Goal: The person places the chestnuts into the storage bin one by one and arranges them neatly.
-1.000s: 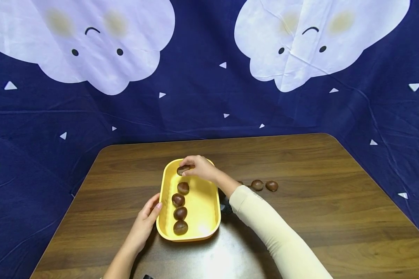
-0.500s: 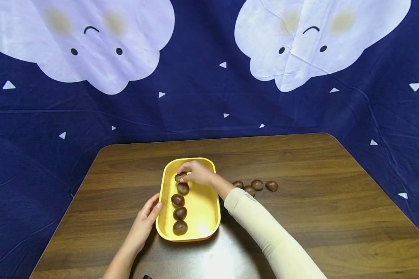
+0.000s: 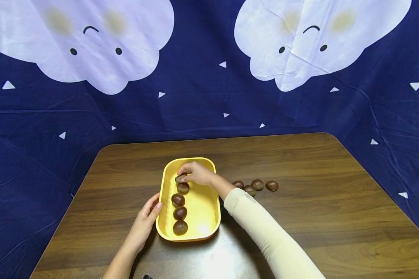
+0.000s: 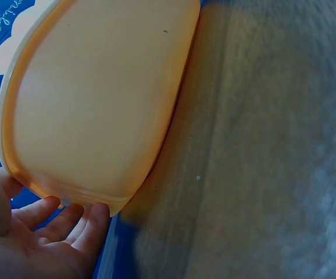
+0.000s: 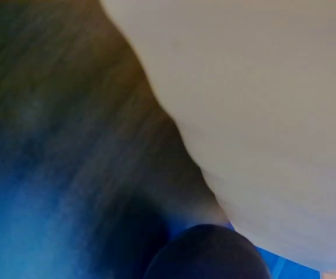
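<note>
A yellow plastic tray [image 3: 204, 209] stands on the table, with several brown chestnuts [image 3: 180, 213] in a column along its left half. My left hand [image 3: 144, 224] grips the tray's left side, thumb over the rim and fingers outside. In the left wrist view, that hand's fingertips [image 4: 100, 210] touch the tray's outer wall [image 4: 98, 110]. Inside the far end of the tray, my right hand [image 3: 199, 174] pinches a chestnut [image 3: 179, 179] just behind the column's farthest one. The right wrist view shows a cream sleeve [image 5: 261, 128], and the right hand's fingers are outside it.
Right of the tray, several loose chestnuts [image 3: 257, 185] lie on the brown wooden table [image 3: 317, 217], partly beside the right forearm. A dark blue cloth [image 3: 202, 104] with white clouds hangs behind the table. A small black object [image 3: 147, 277] shows at the bottom edge.
The right hand has brought its chestnut slightly nearer and lower, towards the column in the tray. The right forearm has shifted left, uncovering more loose chestnuts. My left hand has stayed put.
</note>
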`<state>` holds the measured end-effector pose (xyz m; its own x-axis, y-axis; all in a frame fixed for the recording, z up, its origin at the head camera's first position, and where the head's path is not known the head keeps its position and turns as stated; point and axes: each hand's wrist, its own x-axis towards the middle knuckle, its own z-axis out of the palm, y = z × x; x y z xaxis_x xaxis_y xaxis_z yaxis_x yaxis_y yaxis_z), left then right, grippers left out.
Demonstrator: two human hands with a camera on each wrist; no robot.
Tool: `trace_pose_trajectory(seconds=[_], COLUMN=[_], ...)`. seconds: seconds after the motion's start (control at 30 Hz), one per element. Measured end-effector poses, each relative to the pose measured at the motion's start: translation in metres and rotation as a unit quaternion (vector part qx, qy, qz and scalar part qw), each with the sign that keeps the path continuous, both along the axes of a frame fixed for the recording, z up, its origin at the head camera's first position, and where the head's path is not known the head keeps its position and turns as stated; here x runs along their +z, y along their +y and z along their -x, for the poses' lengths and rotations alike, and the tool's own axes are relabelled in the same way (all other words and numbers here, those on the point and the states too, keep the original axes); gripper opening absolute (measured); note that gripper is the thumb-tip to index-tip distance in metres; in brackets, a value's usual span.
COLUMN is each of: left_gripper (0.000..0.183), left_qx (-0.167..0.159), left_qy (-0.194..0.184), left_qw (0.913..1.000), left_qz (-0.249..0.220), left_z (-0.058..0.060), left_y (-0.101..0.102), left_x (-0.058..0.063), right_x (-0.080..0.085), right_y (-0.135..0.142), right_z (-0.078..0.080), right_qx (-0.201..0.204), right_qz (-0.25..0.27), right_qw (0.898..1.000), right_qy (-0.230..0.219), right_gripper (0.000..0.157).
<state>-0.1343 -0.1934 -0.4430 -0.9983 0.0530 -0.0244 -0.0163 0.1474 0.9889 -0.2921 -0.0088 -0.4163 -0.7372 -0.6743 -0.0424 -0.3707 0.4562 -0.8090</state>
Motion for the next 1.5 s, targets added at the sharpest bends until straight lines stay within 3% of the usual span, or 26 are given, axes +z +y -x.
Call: trace_pose_trajectory(seconds=[0.2, 0.5, 0.8, 1.1, 1.5], left_gripper=[0.047, 0.046, 0.046, 0.046, 0.046], left_qx=[-0.004, -0.001, -0.001, -0.004, -0.005], left_qy=[-0.001, -0.003, -0.002, -0.001, -0.002], left_qw=[1.0, 1.0, 1.0, 1.0, 1.0], left_qz=[0.001, 0.006, 0.006, 0.002, -0.003], left_z=[-0.001, -0.001, 0.0, 0.0, 0.0], left_y=[0.0, 0.0, 0.0, 0.0, -0.001], left_x=[0.0, 0.001, 0.001, 0.0, -0.001], right_x=[0.002, 0.003, 0.017, 0.046, 0.04], right_y=[0.001, 0.004, 0.013, 0.039, 0.088], right_z=[-0.001, 0.0, -0.003, -0.016, -0.02], right_qx=[-0.008, -0.029, -0.007, 0.001, -0.022], right_qz=[0.003, 0.05, 0.109, 0.16, 0.215], right_qw=[1.0, 0.998, 0.994, 0.987, 0.976], right_qy=[0.002, -0.02, -0.008, -0.008, 0.004], right_gripper=[0.02, 0.019, 0.025, 0.029, 0.031])
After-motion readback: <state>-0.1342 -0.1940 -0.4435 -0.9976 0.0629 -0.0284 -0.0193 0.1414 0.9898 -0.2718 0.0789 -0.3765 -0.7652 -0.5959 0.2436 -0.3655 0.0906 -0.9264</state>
